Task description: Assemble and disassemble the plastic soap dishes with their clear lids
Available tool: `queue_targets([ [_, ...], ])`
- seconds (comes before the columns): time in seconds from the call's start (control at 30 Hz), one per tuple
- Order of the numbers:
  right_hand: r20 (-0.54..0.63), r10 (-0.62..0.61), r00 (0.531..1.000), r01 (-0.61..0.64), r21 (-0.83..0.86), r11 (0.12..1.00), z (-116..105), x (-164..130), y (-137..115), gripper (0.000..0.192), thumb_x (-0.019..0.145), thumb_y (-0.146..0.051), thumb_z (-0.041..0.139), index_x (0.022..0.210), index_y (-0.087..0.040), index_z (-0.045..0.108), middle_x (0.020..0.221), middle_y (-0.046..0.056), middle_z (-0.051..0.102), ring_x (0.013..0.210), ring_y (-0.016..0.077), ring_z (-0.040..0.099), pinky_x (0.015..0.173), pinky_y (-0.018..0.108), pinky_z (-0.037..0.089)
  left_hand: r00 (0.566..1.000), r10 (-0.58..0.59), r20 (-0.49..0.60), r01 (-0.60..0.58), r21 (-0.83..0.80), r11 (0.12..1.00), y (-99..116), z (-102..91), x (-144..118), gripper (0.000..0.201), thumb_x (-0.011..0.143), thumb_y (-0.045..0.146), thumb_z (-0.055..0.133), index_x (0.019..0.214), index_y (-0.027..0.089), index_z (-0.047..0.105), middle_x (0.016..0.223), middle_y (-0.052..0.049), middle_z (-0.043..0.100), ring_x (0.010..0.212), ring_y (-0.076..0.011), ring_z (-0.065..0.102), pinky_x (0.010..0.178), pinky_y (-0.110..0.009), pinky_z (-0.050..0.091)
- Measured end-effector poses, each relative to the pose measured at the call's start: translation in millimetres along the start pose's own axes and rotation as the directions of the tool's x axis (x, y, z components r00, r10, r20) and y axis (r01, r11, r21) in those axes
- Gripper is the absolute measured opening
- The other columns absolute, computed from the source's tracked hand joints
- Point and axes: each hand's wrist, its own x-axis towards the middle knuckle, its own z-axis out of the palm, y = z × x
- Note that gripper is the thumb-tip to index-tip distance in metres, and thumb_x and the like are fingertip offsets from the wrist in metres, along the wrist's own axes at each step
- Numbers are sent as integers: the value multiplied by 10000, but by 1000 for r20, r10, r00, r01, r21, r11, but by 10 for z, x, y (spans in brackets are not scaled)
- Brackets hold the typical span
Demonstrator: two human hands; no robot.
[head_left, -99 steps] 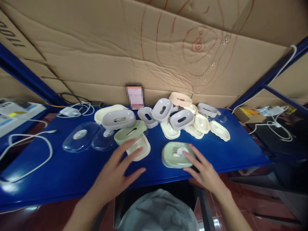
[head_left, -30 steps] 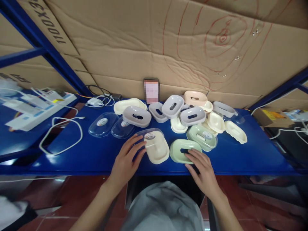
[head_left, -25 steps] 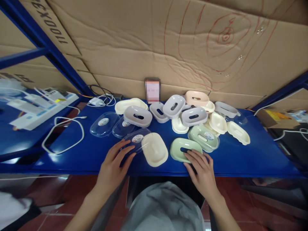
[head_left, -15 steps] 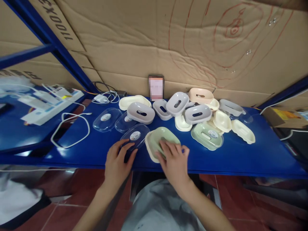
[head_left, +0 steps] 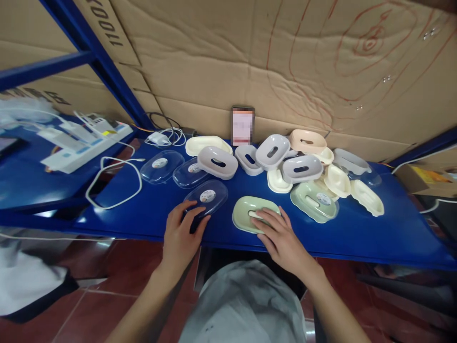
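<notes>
My left hand (head_left: 183,233) has its fingers apart, and the fingertips reach the near edge of a clear oval lid (head_left: 217,193) with a round white sticker. My right hand (head_left: 280,236) grips the right end of a light green soap dish (head_left: 243,212). Its fingers lie over the inside near the centre slot, where a cream part shows through. The thumb is at the near side, and the dish sits flat on the blue table (head_left: 221,233). Part of its right end is hidden under the hand.
Grey soap dishes (head_left: 223,169), a peach dish (head_left: 298,138), cream trays (head_left: 367,197) and a lidded green dish (head_left: 310,209) crowd the back and right. More clear lids (head_left: 160,174) lie left. A screen (head_left: 243,126) leans on cardboard. A white cable (head_left: 139,188) loops near a power strip (head_left: 67,164).
The green dish and cream part, tilted under my right hand before, now lie level on the table. My right hand has shifted toward the dish's right end. My left hand stays by the lid.
</notes>
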Motion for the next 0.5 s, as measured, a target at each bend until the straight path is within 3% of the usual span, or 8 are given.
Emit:
queue_targets([
  [0.07,-37,33,999,-33,-1,999,-35,-114,112,550,1097,-321,570,1637,-338,466,1738,100,403,1624,302,368,1324,651,305,1000,-12,-19,10,-101,995,51,-61,39,172,1027,242,718,1198,239,702,1292,-98,699,1256,-300,686,1083,-503,582],
  [0.13,-103,99,990,-99,6,995,-35,-197,186,765,1059,-423,647,1728,-345,284,1815,121,210,1665,356,266,1286,653,375,999,29,-33,-35,-223,974,151,-107,100,200,1016,196,729,1206,243,690,1289,-79,707,1249,-265,702,1092,-462,591],
  [0.23,-208,114,971,-109,34,993,-31,-249,242,975,1026,-474,695,1765,-353,70,1841,130,34,1677,390,207,1252,642,431,966,258,30,-228,-380,896,357,-74,214,229,1018,161,719,1231,234,679,1327,-84,694,1315,-244,678,1122,-416,590],
  [0.3,-234,65,970,-61,24,998,-50,-248,263,938,1031,-436,698,1758,-392,106,1843,103,53,1674,383,223,1258,633,431,899,422,119,-328,-456,827,485,22,284,208,1044,182,684,1248,223,678,1349,-101,683,1357,-243,654,1153,-409,579],
  [0.37,-200,28,979,-29,-3,1000,-79,-237,285,841,1045,-377,686,1739,-421,212,1825,74,193,1663,355,274,1265,614,438,835,512,200,-366,-492,790,570,141,332,185,1070,182,633,1244,218,682,1363,-113,675,1384,-243,637,1184,-418,561],
  [0.43,-160,13,987,-18,-29,999,-101,-230,308,767,1059,-326,664,1720,-420,287,1778,58,336,1652,327,312,1268,599,448,801,538,262,-374,-484,791,605,240,350,221,1078,186,613,1286,227,677,1392,-121,661,1415,-257,614,1203,-443,547],
  [0.5,-152,10,988,-17,-40,999,-109,-232,327,741,1069,-293,641,1719,-400,302,1756,56,383,1655,317,306,1274,598,447,787,536,305,-376,-452,809,604,302,342,339,1072,230,637,1410,250,636,1438,-137,632,1441,-286,590,1202,-485,546],
])
